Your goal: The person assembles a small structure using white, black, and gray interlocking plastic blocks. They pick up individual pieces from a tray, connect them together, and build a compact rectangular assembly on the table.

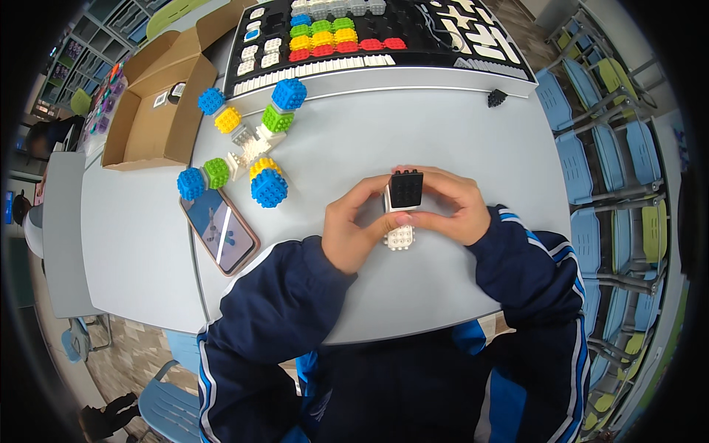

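Note:
Between my two hands, over the near part of the table, is a small block piece with a black studded square face [406,190] on top and a white studded block [399,237] below it. My left hand [356,221] closes on it from the left, thumb against the white part. From the right, my right hand [454,204] grips the same piece, its thumb meeting the left one. Fingers behind the piece are partly hidden. To the left stands a built figure [255,148] with a white middle and blue, green and yellow studded blocks on its arms.
A phone [220,230] lies left of my arm, below the built figure. Behind are an open cardboard box [151,125] and a wide parts tray [436,80] of coloured, white and grey blocks. A small black piece [497,97] lies by the tray. Chairs [583,92] line the right.

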Action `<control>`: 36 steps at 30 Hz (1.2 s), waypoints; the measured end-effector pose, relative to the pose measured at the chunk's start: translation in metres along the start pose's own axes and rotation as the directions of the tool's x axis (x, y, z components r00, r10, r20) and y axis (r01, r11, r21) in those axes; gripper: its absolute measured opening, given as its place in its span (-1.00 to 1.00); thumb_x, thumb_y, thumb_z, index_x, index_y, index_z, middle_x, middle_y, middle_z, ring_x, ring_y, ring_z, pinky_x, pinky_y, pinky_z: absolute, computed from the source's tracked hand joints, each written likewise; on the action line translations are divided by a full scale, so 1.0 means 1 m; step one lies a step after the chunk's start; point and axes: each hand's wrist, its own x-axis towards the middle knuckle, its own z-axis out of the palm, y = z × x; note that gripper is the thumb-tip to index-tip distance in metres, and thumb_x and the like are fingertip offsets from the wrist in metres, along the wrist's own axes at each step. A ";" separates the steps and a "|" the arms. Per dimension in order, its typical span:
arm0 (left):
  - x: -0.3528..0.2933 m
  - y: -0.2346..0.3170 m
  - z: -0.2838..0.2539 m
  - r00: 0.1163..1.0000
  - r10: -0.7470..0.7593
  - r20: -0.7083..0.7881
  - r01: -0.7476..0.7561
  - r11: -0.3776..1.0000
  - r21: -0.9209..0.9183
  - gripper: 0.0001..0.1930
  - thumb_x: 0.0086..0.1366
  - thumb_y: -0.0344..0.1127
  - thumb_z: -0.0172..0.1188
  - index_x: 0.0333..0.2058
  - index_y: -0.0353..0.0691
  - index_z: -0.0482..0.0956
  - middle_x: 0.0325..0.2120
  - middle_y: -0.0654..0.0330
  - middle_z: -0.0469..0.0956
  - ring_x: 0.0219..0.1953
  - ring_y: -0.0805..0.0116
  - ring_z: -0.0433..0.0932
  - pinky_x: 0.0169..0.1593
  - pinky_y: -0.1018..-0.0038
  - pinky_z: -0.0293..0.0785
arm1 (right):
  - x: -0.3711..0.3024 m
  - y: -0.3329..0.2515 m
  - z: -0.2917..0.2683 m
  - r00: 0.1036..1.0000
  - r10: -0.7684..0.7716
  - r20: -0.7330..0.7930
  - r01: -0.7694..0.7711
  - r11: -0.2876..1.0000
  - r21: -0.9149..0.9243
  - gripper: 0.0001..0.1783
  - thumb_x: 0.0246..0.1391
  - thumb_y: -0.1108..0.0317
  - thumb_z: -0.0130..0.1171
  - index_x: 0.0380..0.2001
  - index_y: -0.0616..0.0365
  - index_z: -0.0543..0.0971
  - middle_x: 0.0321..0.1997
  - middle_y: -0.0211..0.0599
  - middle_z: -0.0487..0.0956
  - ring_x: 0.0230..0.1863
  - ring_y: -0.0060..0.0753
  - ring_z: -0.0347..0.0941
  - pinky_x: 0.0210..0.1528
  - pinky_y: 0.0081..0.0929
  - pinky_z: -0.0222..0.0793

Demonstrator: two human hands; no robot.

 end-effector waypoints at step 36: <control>0.010 0.004 0.008 0.989 -0.097 0.115 0.096 0.995 0.013 -0.52 0.10 -0.39 0.49 0.01 -0.30 0.56 -0.09 0.12 0.61 0.01 0.29 0.55 0.20 0.38 0.35 | 0.321 0.170 -0.126 0.945 -0.171 -0.279 -0.223 0.287 -0.932 -0.71 0.06 0.45 0.12 -0.10 0.10 0.58 0.06 -0.06 0.57 0.26 0.03 0.38 0.21 0.26 0.28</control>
